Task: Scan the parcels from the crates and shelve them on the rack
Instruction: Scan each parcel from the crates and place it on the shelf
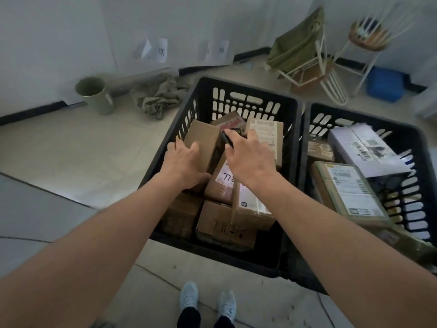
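Two crates: black plastic, side by side on the floor; the left crate (205,91) sits at 12 o'clock from the person's shoes (208,301), the right crate (354,114) at 2 o'clock.
Parcels: cardboard boxes piled loosely in both crates, none yet on a rack; no rack is in view.
Left hand: the left hand (184,162) grips a plain brown box (203,140) at the crate's 10 o'clock side, fingers curled over its far edge, thumb on the near face, likely to tip it up and bring a label into view.
Right hand: the right hand (248,159) is wrapped around a small black scanner (227,138), its head aimed toward 11 o'clock at the held box, apparently so one hand can read while the other turns.
Marked box: a labelled box (224,183) with handwritten digits lies under the right wrist, at the crate's centre.
Right crate load: a white parcel (364,147) and a flat labelled parcel (350,190) lean label-up at 3 o'clock, easy to read later.
Surroundings: a green bin (94,95) and crumpled cloth (156,95) at 10 o'clock by the wall; a folding chair (305,58) and blue container (384,84) at 1 to 2 o'clock.
Stage: scanning looks under way, shelving not yet begun.
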`<action>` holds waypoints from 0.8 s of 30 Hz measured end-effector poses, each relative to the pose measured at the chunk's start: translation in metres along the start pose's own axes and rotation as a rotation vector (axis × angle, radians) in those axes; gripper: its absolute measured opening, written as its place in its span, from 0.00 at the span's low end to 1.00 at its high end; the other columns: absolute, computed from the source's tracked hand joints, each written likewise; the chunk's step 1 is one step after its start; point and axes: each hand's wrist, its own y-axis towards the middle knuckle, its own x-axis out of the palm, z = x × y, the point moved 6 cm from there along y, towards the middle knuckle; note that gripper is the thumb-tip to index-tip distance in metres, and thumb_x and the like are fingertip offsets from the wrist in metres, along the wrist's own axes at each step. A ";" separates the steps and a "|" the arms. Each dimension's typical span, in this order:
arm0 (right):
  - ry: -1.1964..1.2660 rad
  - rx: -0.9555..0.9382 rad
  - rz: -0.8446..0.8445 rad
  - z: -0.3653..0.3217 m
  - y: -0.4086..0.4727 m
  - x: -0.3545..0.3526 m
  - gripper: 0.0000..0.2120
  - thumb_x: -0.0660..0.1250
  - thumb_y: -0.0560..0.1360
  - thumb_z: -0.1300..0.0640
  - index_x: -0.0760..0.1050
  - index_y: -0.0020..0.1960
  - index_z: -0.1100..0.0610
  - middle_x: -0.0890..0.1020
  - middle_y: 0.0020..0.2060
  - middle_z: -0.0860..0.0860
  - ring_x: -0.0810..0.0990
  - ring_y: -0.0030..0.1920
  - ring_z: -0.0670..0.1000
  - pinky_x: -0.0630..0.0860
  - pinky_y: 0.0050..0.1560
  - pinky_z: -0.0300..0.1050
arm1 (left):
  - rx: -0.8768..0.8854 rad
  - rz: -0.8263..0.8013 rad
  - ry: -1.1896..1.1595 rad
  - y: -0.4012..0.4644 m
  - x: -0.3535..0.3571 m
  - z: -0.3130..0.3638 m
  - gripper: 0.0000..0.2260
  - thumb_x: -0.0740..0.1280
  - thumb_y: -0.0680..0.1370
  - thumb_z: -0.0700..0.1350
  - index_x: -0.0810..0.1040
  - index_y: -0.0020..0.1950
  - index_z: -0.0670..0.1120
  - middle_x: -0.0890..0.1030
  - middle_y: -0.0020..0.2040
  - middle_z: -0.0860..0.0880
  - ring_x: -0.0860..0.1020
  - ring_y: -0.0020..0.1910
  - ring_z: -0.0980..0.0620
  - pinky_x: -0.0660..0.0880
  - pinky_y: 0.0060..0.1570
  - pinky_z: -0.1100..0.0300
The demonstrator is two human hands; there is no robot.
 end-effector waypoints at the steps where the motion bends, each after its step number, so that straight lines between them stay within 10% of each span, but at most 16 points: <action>1: 0.000 0.004 0.005 0.001 0.000 -0.001 0.22 0.55 0.88 0.45 0.62 0.82 0.40 0.70 0.72 0.58 0.78 0.60 0.66 0.78 0.60 0.65 | -0.016 -0.020 -0.034 0.001 0.003 0.000 0.43 0.76 0.72 0.66 0.61 0.78 0.50 0.70 0.70 0.36 0.70 0.67 0.36 0.71 0.66 0.40; 7: -0.002 0.011 0.026 0.005 -0.005 -0.008 0.23 0.55 0.88 0.45 0.61 0.83 0.40 0.70 0.72 0.57 0.78 0.61 0.65 0.79 0.61 0.64 | -0.054 -0.087 -0.198 -0.004 0.009 -0.003 0.54 0.77 0.73 0.61 0.42 0.85 0.58 0.60 0.77 0.37 0.73 0.69 0.35 0.76 0.67 0.37; 24: 0.184 0.145 0.159 -0.006 -0.055 -0.078 0.24 0.54 0.88 0.44 0.57 0.83 0.36 0.68 0.73 0.62 0.79 0.60 0.66 0.78 0.55 0.60 | -0.004 0.270 -0.414 -0.069 -0.121 -0.015 0.64 0.87 0.61 0.58 0.52 0.84 0.38 0.66 0.69 0.40 0.70 0.68 0.38 0.71 0.72 0.42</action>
